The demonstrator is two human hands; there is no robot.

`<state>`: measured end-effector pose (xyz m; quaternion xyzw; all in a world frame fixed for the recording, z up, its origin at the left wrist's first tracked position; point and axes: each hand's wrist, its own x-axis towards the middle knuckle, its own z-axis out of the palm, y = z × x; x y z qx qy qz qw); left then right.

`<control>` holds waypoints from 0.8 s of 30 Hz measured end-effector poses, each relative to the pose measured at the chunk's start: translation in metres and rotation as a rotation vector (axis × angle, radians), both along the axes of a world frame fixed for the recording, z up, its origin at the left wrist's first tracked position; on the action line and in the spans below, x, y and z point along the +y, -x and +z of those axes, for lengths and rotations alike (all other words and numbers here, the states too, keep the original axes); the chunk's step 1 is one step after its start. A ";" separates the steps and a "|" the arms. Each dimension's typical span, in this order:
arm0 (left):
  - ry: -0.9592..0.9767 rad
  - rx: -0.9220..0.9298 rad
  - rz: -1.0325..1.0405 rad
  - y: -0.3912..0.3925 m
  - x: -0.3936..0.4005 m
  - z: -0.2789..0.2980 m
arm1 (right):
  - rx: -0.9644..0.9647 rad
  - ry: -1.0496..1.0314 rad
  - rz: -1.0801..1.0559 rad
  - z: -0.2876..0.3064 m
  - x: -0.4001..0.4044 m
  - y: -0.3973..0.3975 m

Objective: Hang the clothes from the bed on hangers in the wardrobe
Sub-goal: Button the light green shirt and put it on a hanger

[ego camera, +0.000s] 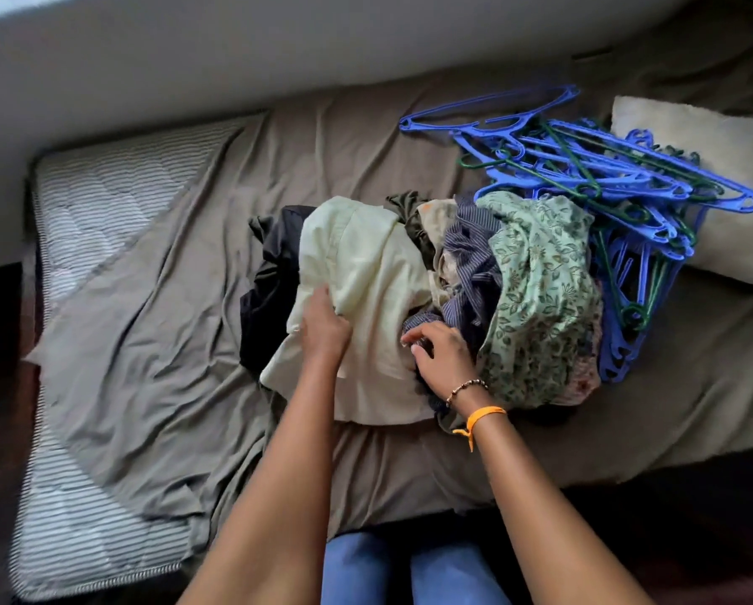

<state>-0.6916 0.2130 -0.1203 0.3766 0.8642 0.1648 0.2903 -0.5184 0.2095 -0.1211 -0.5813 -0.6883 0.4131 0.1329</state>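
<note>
On the bed (147,342), your left hand (324,327) grips the cream shirt (366,264); right hand (442,351) fingers curl into the clothes pile (536,290), hangers (606,176) beside.

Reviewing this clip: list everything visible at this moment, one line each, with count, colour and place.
clothes pile: one heap, mixed colours, middle of the bed
cream garment: one, pale cream, on top of the heap at its left
black garment: one, black, left edge of the heap
striped garment: one, blue-grey stripes, centre of the heap
floral garment: one, green leaf print, right of the heap
hangers: many, mostly blue, a few green, tangled beside the heap at right
pillow: one, off-white, far right
bedsheet: one, grey-brown, rumpled
mattress: one, striped, bared at left
left hand: grips the cream garment
right hand: fingers curled into the clothes; beaded and orange wristbands
</note>
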 end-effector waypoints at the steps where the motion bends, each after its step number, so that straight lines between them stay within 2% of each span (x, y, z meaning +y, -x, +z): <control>1: -0.069 -0.008 -0.049 0.001 0.000 0.007 | 0.023 0.008 -0.048 0.003 0.000 0.005; 2: -0.131 -0.042 -0.060 0.000 -0.001 0.015 | 0.054 0.015 -0.117 0.007 0.002 0.011; 4: -0.241 -0.280 -0.044 -0.009 -0.006 0.034 | 0.159 0.073 -0.303 0.019 0.013 0.024; 7: -0.185 -0.621 -0.336 -0.033 -0.033 0.059 | 0.461 0.415 -0.530 0.039 0.041 0.042; 9: -0.078 -0.691 -0.526 -0.040 -0.053 0.069 | 0.473 0.586 -0.535 0.041 0.054 0.048; 12: 0.089 -0.651 -0.637 -0.014 -0.059 0.074 | 0.366 0.459 -0.612 0.040 0.066 0.048; 13: 0.117 -0.592 -0.610 -0.001 -0.054 0.075 | 0.373 0.398 -0.649 0.045 0.068 0.044; 14: 0.101 -0.535 -0.495 0.011 -0.046 0.077 | 0.421 0.341 -0.680 0.052 0.069 0.040; 16: -0.059 -0.413 -0.110 0.029 -0.027 0.091 | 0.600 0.277 -0.724 0.083 0.057 0.033; 17: -0.132 -0.365 0.013 0.031 -0.015 0.103 | 0.683 0.281 -0.706 0.101 0.046 0.033; 18: -0.130 -0.443 0.077 0.032 -0.001 0.110 | 0.750 0.287 -0.659 0.113 0.035 0.035; 20: 0.007 -0.872 0.106 0.027 0.022 0.122 | 0.841 0.301 -0.511 0.131 0.007 0.045; 21: 0.092 -1.050 0.102 0.022 0.026 0.126 | 0.817 0.321 -0.408 0.138 -0.006 0.050; 22: 0.146 -1.117 0.068 0.017 0.028 0.123 | 0.753 0.333 -0.289 0.139 -0.016 0.051; 24: 0.134 -0.993 0.077 0.008 0.031 0.116 | 0.601 0.376 -0.141 0.133 -0.027 0.045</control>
